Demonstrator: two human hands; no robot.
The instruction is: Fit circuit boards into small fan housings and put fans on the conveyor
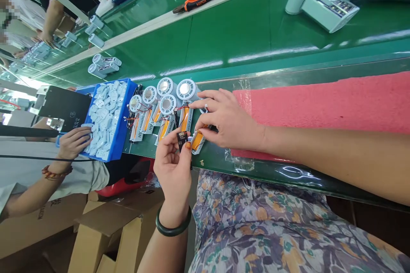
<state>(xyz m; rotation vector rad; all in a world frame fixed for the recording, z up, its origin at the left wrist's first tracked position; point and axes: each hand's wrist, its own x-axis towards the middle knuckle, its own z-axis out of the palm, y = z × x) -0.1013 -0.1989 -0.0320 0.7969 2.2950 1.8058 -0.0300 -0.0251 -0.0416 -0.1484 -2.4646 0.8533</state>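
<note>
My left hand (174,158) pinches a small black circuit board (182,138) between thumb and fingers, just above the bench edge. My right hand (226,119) is bent over a pale blue handheld fan body (197,142) with an orange-wrapped battery in it. The thumb and a finger are closed together close to the board; what they grip is too small to make out. The index finger reaches toward thin red and black wires beside a neighbouring fan (186,89). Several similar opened fans (168,105) stand crowded to the left of my hands, their wires loose.
A blue bin (130,102) of pale blue plastic parts (104,119) stands left, with a co-worker's hand (74,143) at it. A red mat (320,115) covers the bench at right. Orange-and-black pliers (196,1) and more fans (329,8) lie on the green belt (240,25).
</note>
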